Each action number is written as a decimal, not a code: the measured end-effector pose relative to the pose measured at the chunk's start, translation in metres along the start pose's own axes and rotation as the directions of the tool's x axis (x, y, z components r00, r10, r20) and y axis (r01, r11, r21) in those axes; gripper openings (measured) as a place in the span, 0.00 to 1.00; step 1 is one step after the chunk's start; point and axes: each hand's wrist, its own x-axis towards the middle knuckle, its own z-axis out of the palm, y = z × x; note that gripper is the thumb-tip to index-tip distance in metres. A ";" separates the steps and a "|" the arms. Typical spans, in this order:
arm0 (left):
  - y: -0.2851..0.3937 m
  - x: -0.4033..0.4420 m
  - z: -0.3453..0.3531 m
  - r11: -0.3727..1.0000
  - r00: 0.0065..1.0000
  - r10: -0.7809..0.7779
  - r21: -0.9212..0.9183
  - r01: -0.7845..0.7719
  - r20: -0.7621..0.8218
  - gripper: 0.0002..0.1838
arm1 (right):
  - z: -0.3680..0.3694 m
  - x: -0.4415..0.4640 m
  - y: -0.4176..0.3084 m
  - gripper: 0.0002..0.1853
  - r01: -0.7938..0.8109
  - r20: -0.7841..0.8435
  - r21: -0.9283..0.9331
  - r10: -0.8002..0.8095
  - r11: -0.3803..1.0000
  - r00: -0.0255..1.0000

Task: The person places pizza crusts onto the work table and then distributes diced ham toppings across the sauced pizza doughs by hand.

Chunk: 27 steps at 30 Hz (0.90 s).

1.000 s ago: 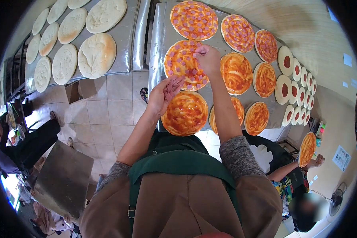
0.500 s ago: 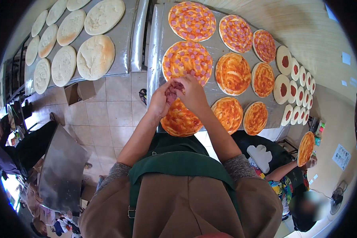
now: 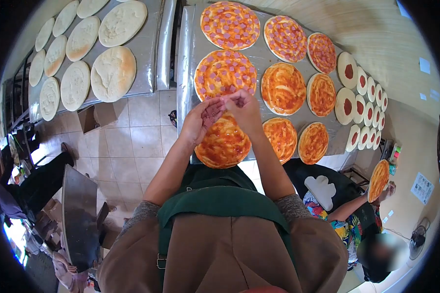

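Pink-cubed pizza (image 3: 225, 72), left hand (image 3: 199, 121) cupped open, right hand (image 3: 245, 112) pinched closed, wall sheet (image 3: 422, 188) illegible

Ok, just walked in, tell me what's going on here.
The person's left hand is cupped palm up over a sauced base at the near left of the tray, with the right hand close at its fingertips. What the palm may hold is hard to make out. Just beyond, a pizza is scattered with pink cubes. Off to the right, a co-worker holds up another sauced base.
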 end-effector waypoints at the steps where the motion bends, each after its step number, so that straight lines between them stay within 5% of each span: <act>1: 0.002 -0.001 0.002 1.000 1.000 -0.010 0.001 0.010 -0.005 0.20 | -0.006 0.003 -0.005 0.07 -0.026 0.001 0.091 0.026 0.996 1.000; 14: 0.005 -0.003 -0.006 0.999 0.997 0.022 -0.027 -0.024 -0.073 0.20 | -0.062 0.074 0.032 0.11 0.032 -0.044 0.062 -0.029 0.998 0.999; 20: 0.007 -0.002 -0.011 0.999 0.995 0.019 -0.044 -0.023 -0.095 0.20 | -0.038 0.083 0.028 0.10 -0.018 -0.052 -0.374 -0.001 0.927 0.999; 23: 0.008 -0.004 -0.009 0.999 0.995 0.027 -0.043 -0.031 -0.095 0.21 | -0.026 0.087 0.031 0.10 0.101 -0.038 -0.493 -0.137 0.864 0.990; 26: 0.009 -0.003 -0.010 0.999 0.994 0.025 -0.032 -0.029 -0.111 0.21 | -0.017 0.082 0.018 0.10 0.026 -0.088 -0.707 -0.125 0.707 0.988; 27: 0.009 -0.003 -0.011 0.999 0.994 0.027 -0.037 -0.031 -0.106 0.21 | -0.017 0.080 0.016 0.10 0.038 -0.097 -0.662 -0.137 0.748 0.986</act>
